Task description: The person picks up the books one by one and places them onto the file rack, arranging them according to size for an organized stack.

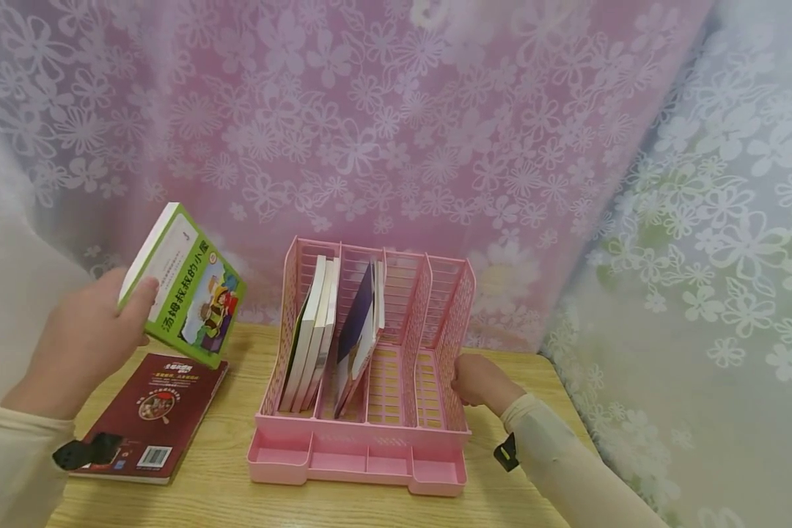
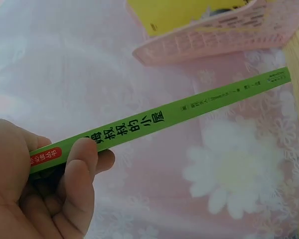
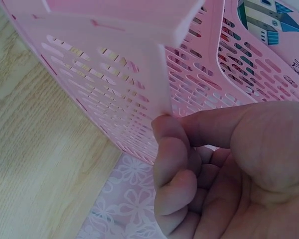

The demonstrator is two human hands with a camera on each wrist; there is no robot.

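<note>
My left hand [image 1: 82, 334] grips a green book [image 1: 198, 293] by its edge and holds it raised and tilted, left of the pink book rack [image 1: 363, 425]. In the left wrist view the green spine [image 2: 189, 107] faces the camera, with fingers and thumb on either side of one end. At the rack's right side wall, my right hand [image 1: 485, 383] pinches the edge between thumb and curled fingers, as the right wrist view shows. Several books [image 1: 313, 337] lean in the rack's leftmost slot, and thin books [image 1: 358, 334] lean in the second.
A dark red book [image 1: 158, 411] lies flat on the wooden table [image 1: 224, 455] below the raised green one. Small pink trays [image 1: 333, 460] run along the rack's front. A flowered pink curtain [image 1: 383, 110] hangs behind, and a pale flowered cloth [image 1: 713, 293] hangs on the right.
</note>
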